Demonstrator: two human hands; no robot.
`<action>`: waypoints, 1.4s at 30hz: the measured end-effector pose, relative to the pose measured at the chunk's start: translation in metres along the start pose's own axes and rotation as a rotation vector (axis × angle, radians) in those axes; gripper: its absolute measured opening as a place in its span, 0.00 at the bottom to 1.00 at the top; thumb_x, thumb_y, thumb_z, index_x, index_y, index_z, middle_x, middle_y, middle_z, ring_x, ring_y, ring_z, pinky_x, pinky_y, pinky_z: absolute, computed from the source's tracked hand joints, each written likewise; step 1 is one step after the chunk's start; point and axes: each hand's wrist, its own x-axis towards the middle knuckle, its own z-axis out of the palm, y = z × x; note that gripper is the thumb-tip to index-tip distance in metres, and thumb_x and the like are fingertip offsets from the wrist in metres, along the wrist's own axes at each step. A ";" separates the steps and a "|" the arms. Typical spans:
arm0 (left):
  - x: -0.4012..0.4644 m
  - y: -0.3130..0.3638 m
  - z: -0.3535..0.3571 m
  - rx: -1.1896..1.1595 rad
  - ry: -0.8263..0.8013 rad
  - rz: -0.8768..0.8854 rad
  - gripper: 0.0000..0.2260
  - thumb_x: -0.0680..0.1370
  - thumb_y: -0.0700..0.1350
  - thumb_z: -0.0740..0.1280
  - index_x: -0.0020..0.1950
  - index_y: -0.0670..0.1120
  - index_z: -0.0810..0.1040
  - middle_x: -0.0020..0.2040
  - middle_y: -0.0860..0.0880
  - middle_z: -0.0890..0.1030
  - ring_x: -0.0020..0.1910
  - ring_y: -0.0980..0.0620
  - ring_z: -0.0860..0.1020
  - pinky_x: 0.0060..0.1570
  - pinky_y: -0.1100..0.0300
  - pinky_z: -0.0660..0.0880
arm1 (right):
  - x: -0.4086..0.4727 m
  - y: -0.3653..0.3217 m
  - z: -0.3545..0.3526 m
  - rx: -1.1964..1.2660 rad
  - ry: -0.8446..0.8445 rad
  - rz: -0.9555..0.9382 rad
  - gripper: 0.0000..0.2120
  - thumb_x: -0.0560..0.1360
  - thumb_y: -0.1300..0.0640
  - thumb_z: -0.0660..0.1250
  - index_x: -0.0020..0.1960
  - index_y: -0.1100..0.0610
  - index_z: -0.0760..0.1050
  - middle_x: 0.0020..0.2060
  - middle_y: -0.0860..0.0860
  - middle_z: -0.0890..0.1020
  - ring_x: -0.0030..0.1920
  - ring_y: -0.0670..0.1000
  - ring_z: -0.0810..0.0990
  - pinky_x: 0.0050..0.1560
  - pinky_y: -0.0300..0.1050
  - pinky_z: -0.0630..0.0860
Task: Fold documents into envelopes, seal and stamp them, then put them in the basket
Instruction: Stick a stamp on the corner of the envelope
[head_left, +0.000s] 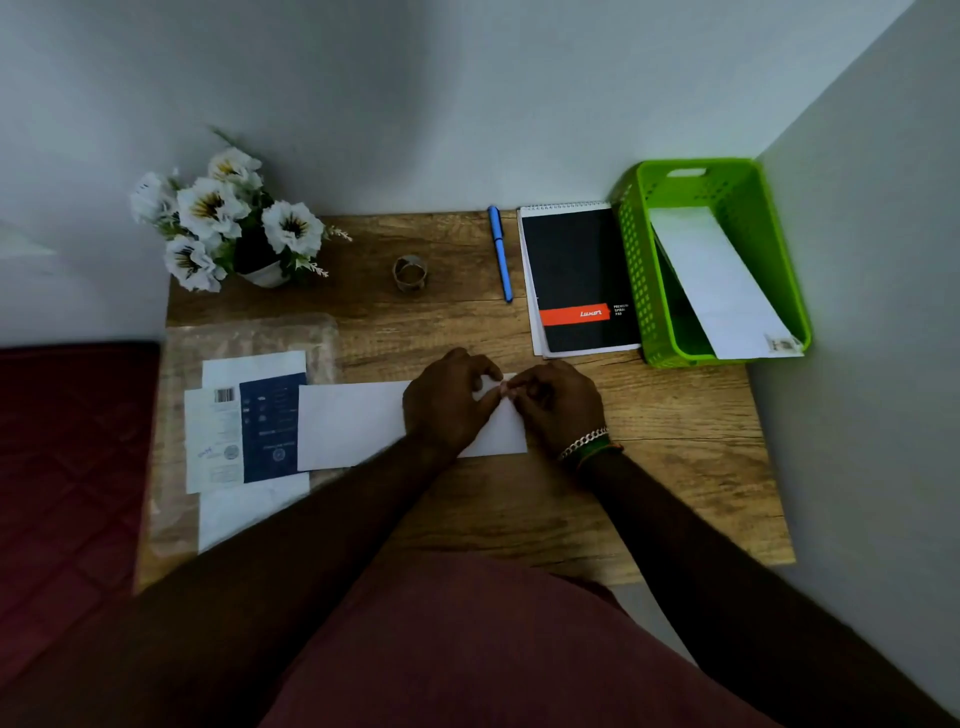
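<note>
A white envelope (353, 423) lies flat across the middle of the wooden table (675, 467). My left hand (447, 408) presses down on its right half. My right hand (558, 402) meets it at the envelope's upper right corner, fingertips of both pinching something small and pale there; I cannot make out what it is. A green plastic basket (636, 260) stands at the back right with a white envelope (722, 283) leaning inside it. Printed documents (244, 431) lie in a pile at the left, on a clear plastic sleeve.
A black spiral notepad (576, 275) lies beside the basket, with a blue pen (500, 252) to its left. A small tape roll (410, 274) stands at the back centre. White flowers in a pot (223, 223) occupy the back left corner. Walls close the back and right.
</note>
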 end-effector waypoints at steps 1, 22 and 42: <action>0.000 -0.002 0.000 0.005 -0.007 0.019 0.09 0.76 0.58 0.71 0.54 0.58 0.82 0.48 0.56 0.76 0.49 0.55 0.75 0.46 0.58 0.74 | 0.001 0.000 -0.002 0.015 -0.015 -0.004 0.06 0.72 0.51 0.74 0.49 0.50 0.84 0.45 0.49 0.82 0.42 0.46 0.78 0.44 0.45 0.78; -0.007 -0.007 -0.001 -0.005 -0.001 0.101 0.09 0.80 0.51 0.67 0.58 0.55 0.84 0.52 0.52 0.77 0.52 0.54 0.75 0.47 0.61 0.72 | -0.003 -0.010 0.001 0.084 -0.015 0.143 0.15 0.65 0.47 0.78 0.46 0.44 0.74 0.40 0.42 0.78 0.40 0.40 0.76 0.39 0.39 0.74; -0.007 -0.006 -0.002 0.016 -0.018 0.097 0.14 0.75 0.57 0.72 0.58 0.55 0.83 0.54 0.52 0.78 0.52 0.53 0.75 0.48 0.60 0.72 | -0.001 -0.012 -0.004 0.155 -0.007 0.163 0.13 0.69 0.49 0.77 0.48 0.45 0.73 0.35 0.44 0.80 0.38 0.41 0.78 0.38 0.39 0.72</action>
